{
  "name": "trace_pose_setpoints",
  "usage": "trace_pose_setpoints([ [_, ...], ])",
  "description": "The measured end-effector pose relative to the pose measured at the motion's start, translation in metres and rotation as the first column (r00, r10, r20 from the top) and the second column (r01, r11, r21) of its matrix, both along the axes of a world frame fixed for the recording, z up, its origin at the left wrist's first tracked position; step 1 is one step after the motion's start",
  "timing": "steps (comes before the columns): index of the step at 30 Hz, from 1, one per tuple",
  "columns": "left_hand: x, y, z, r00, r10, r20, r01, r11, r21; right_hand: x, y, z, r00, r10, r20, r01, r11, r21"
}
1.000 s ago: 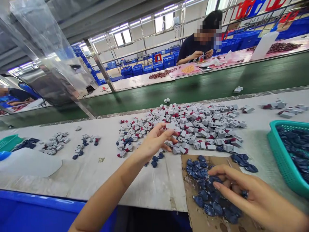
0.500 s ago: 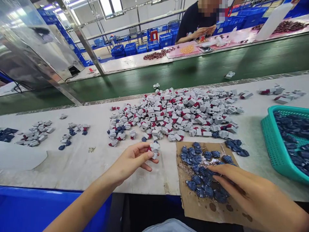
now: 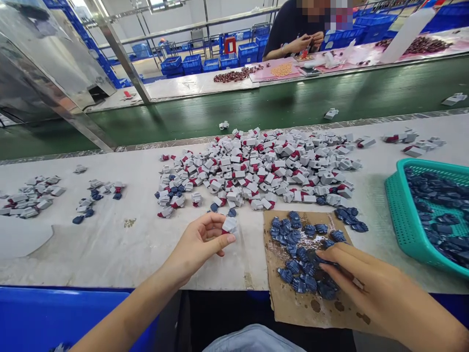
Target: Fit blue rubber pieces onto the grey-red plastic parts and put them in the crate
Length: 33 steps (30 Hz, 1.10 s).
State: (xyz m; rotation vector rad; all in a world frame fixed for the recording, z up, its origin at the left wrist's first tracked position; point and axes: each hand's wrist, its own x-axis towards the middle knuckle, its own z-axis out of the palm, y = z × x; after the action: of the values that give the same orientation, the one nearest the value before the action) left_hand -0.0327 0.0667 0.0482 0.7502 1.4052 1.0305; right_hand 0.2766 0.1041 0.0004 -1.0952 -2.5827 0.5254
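Note:
My left hand (image 3: 200, 243) holds a small grey block (image 3: 230, 224) between thumb and fingertips, just above the table's near edge. A big heap of grey-and-red blocks (image 3: 271, 166) lies beyond it. My right hand (image 3: 370, 286) rests fingers-down on dark blue pieces (image 3: 304, 254) spread over a brown cardboard sheet (image 3: 293, 303). Whether its fingers grip one of the pieces is hidden.
A teal basket (image 3: 399, 220) of dark blue pieces stands at the right. Smaller groups of grey and blue parts (image 3: 32, 198) lie at the left. A green conveyor belt (image 3: 256, 115) runs behind the table. Across it a person (image 3: 293, 29) works with both hands. Blue crates stand farther back.
My left hand reached into the grey heap, took one block and drew it back toward me. My right hand stayed on the blue pieces, shifting slightly.

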Motion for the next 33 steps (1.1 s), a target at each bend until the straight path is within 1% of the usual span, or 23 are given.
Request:
trace_pose_setpoints([
  [3,0.007,-0.002,0.000,0.995,-0.007,0.096,0.009,1.000,-0.011,-0.001,0.003,0.009,0.997,0.037,-0.063,-0.037,0.999,0.008],
  [4,0.009,-0.003,0.001,0.992,-0.012,0.125,0.013,1.000,-0.007,-0.004,0.003,0.013,0.994,0.019,-0.110,-0.018,1.000,0.013],
  [7,0.016,-0.007,0.004,0.981,-0.034,0.190,0.035,0.999,0.000,-0.021,-0.003,0.029,0.951,-0.148,-0.272,0.149,0.989,-0.017],
  [9,0.021,-0.011,0.008,0.975,-0.057,0.214,0.059,0.998,-0.001,-0.040,-0.010,0.038,0.915,-0.186,-0.359,0.190,0.981,-0.026],
  [12,0.026,-0.016,0.013,0.962,-0.101,0.252,0.094,0.995,0.041,-0.068,-0.017,0.048,0.890,-0.109,-0.442,0.146,0.988,0.051],
  [14,0.028,-0.018,0.016,0.955,-0.128,0.268,0.113,0.991,0.072,-0.080,-0.018,0.052,0.892,-0.061,-0.447,0.111,0.990,0.085],
  [16,0.028,-0.019,0.017,0.955,-0.143,0.259,0.125,0.989,0.084,-0.085,-0.016,0.054,0.906,-0.016,-0.423,0.062,0.994,0.096],
  [20,0.026,-0.020,0.017,0.974,-0.170,0.152,0.153,0.981,0.118,-0.085,-0.015,0.055,0.919,0.054,-0.391,-0.018,0.995,0.093],
  [23,0.025,-0.022,0.017,0.979,-0.204,-0.026,0.205,0.963,0.173,-0.084,-0.013,0.058,0.918,0.089,-0.386,-0.068,0.995,0.069],
  [26,0.024,-0.025,0.016,0.935,-0.277,-0.223,0.323,0.924,0.206,-0.085,-0.010,0.064,0.921,0.177,-0.347,-0.202,0.979,-0.038],
  [28,0.024,-0.027,0.015,0.908,-0.307,-0.285,0.371,0.905,0.209,-0.085,-0.007,0.068,0.919,0.205,-0.337,-0.254,0.961,-0.108],
  [30,0.024,-0.030,0.013,0.909,-0.290,-0.301,0.363,0.904,0.224,-0.083,-0.006,0.067,0.920,0.181,-0.347,-0.252,0.952,-0.174],
  [33,0.026,-0.030,0.009,0.914,-0.268,-0.304,0.347,0.905,0.246,-0.082,-0.006,0.058,0.919,0.117,-0.378,-0.239,0.925,-0.296],
])
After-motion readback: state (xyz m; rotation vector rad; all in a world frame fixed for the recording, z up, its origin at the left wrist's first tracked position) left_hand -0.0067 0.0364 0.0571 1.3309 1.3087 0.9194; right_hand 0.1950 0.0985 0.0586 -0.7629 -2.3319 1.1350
